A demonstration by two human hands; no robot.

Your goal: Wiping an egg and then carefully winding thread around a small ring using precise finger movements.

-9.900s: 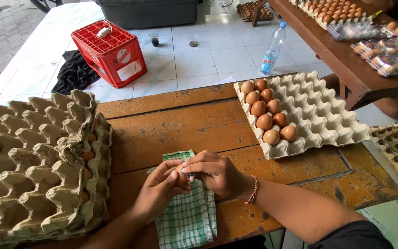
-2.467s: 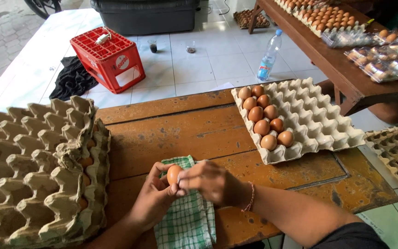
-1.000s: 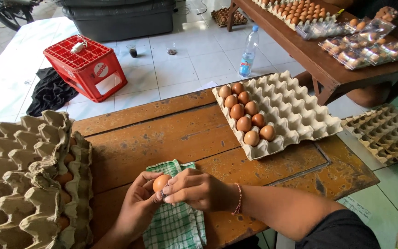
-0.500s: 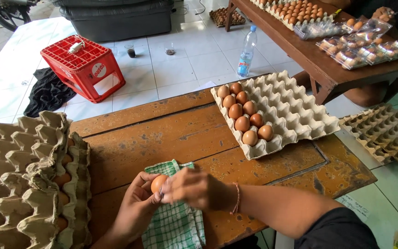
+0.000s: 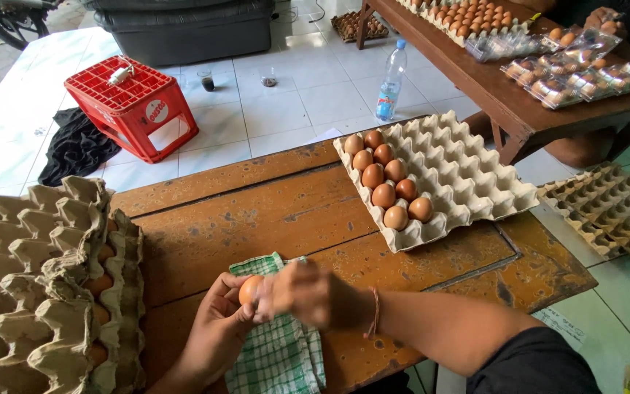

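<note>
Closest in, the left hand (image 5: pixel 216 332) cups a brown egg (image 5: pixel 249 290), fingers curled around it from below. The right hand (image 5: pixel 308 292) is pressed against the same egg from the other side, blurred, so I cannot tell whether its fingers pinch the shell or only rub over it. Both hands hover just above a green checked cloth (image 5: pixel 275 350) that lies on the wooden counter (image 5: pixel 257 219). The step in hand looks like wiping or checking the egg. A gentle, steady grip seems called for, since the shell is thin and the counter is hard.

To the left stands a stack of grey cardboard egg trays (image 5: pixel 38 277), with eggs showing between the layers at its edge. Further back on the right lies a single tray (image 5: pixel 461 175), with eight brown eggs in its near-left cells and the rest free. The stretch of counter between hands and tray carries nothing.

Beyond the counter, on the tiled floor, stand a red crate (image 5: pixel 133 106) and a plastic water bottle (image 5: pixel 391 80). A second table (image 5: pixel 519 87) at far right carries more eggs.
</note>
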